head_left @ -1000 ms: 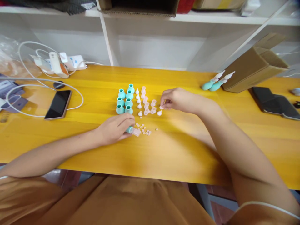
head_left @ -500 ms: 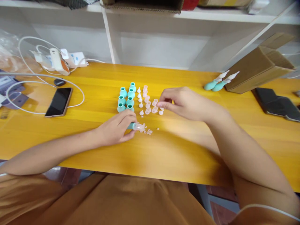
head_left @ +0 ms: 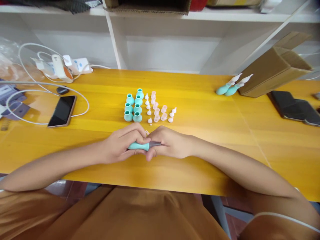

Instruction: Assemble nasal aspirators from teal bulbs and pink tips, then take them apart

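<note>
Cardboard box [head_left: 272, 68] at the upper right lies tipped on the surface [head_left: 212, 133], its contents hidden. At frame centre, the left hand [head_left: 122, 143] wraps a narrow grip around the teal bulb [head_left: 138, 146]; the right hand [head_left: 170, 145] pinches the bulb's clear tip [head_left: 154, 144]. Teal cups [head_left: 133, 106] stand just above.

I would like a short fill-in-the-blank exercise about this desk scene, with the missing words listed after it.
1. Both hands meet on one ____ bulb near the desk's front edge.
2. The phone lies on the ____ side of the desk.
3. Behind the hands stand ____ teal bulbs in two rows.
4. Two finished pieces lie beside a ____ box.

Missing words: teal; left; six; cardboard
</note>
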Available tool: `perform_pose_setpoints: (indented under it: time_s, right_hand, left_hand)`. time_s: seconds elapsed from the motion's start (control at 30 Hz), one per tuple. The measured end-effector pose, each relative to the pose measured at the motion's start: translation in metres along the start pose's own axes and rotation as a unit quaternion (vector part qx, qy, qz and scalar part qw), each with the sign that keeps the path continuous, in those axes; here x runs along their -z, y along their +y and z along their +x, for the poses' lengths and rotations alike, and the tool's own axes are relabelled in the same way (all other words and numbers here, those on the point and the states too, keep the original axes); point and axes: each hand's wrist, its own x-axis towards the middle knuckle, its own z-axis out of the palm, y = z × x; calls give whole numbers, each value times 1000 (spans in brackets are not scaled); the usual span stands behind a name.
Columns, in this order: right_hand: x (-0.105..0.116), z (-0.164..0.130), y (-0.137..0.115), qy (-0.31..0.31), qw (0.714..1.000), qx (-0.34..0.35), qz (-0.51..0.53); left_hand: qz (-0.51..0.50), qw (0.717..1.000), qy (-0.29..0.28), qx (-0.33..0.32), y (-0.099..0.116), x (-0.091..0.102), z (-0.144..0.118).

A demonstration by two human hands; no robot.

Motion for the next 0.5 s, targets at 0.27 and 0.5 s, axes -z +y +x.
perform_pose_setpoints:
  time_s: [0.27, 0.5]
  right_hand:
    - [22, -5, -10, 68, 993, 78, 63]
    - [104, -22, 31, 360, 928, -17, -96]
  left_hand:
    - [-118, 983, 142, 6, -17, 19, 19]
    - [100, 907, 375, 163, -127, 56, 6]
